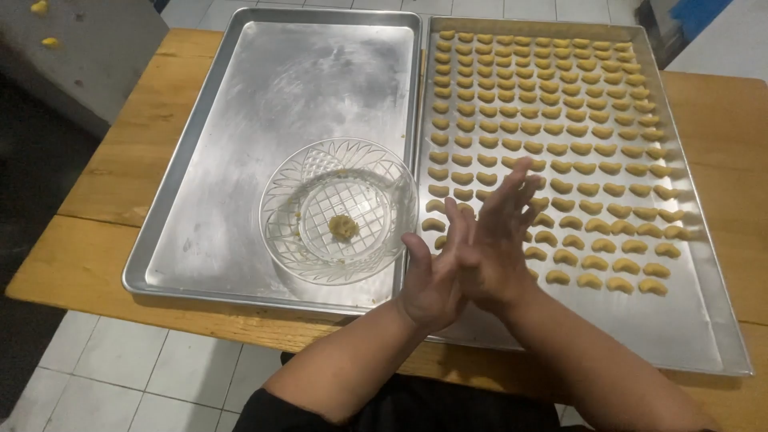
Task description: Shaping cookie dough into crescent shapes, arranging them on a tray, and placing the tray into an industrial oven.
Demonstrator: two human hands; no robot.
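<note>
Nearest the camera, left hand (432, 284) and right hand (498, 240) pressed palm to palm, right laid over left, fingers straight, pointing away and a bit right. Whether dough sits between the palms, cannot tell. Hands hover over the near left corner of the right tray (688, 320), just beside the glass bowl (304, 192). Bowl stands on the near right part of the left tray (200, 160), small dough lump (343, 227) at its middle. Right tray holds crescent dough pieces (560, 144) in neat rows, each piece's long axis running left-right, rows reaching to the far edge. Both trays lie lengthwise away from the viewer on a wooden table (120, 160).
</note>
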